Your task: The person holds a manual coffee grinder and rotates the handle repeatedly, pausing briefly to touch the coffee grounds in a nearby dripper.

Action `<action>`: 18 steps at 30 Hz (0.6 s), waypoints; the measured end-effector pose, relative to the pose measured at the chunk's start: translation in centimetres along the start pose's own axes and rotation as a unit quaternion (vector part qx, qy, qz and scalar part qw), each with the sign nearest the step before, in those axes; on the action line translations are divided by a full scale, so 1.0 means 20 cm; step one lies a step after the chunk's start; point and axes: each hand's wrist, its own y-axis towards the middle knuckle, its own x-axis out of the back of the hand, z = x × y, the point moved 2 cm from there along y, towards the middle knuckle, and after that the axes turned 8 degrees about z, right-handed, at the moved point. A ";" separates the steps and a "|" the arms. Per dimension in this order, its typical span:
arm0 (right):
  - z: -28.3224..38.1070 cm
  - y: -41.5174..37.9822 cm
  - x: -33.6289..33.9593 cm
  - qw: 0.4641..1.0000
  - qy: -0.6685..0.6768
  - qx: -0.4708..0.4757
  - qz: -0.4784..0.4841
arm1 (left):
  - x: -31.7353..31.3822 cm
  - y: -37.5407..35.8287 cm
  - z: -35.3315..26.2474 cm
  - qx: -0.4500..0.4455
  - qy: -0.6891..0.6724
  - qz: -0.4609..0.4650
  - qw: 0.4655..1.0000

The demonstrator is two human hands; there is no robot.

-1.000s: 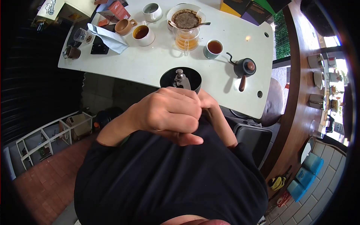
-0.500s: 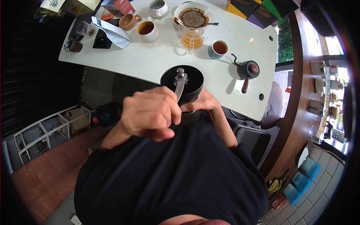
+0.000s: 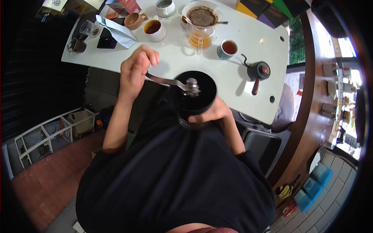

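Observation:
A manual coffee grinder (image 3: 185,106) with a wide black hopper is held upright in front of my dark shirt, near the table's front edge. My right hand (image 3: 213,112) is closed around its body just below the hopper. From the centre of the hopper a metal crank (image 3: 165,80) reaches out to the left. At its outer end, my left hand (image 3: 134,72) is closed on the crank's grip, which the fingers mostly hide. Whether beans lie in the dark hopper I cannot make out.
On the white table (image 3: 155,56) stand a dripper with wet coffee grounds (image 3: 202,16) over a glass server (image 3: 200,40), a filled cup (image 3: 228,49), a white mug (image 3: 155,33), a black kettle (image 3: 258,72) and a pale bag (image 3: 118,33). A wooden counter (image 3: 301,128) runs along the right.
My left hand has swung the crank from the near side out to the left and away from my body. The grinder has shifted slightly right and toward me, still in my right hand.

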 end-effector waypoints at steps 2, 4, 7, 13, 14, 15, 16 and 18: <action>-0.01 0.00 0.01 0.992 0.008 -0.110 0.057 | 0.01 0.03 0.02 0.088 0.002 0.031 0.996; -0.07 0.02 -0.01 0.994 0.077 -0.061 0.038 | 0.06 0.09 0.06 0.173 0.017 0.036 0.984; -0.01 0.06 -0.04 0.996 0.000 -0.071 0.062 | 0.05 0.27 0.20 0.233 0.051 0.220 0.946; -0.01 0.12 -0.12 0.987 0.038 -0.103 0.119 | -0.27 0.42 0.23 0.296 -0.026 0.403 0.866; -0.01 0.12 -0.11 0.988 0.038 -0.099 0.113 | -0.38 0.45 0.18 0.283 -0.054 0.419 0.861; -0.01 0.11 -0.11 0.992 0.042 -0.052 0.109 | -0.46 0.49 0.17 0.266 -0.037 0.455 0.849; -0.01 0.11 -0.11 0.993 0.044 -0.006 0.110 | -0.52 0.52 0.16 0.249 -0.019 0.484 0.839; -0.06 0.09 -0.12 0.994 0.038 0.021 0.096 | -0.62 0.51 0.07 0.239 0.023 0.521 0.819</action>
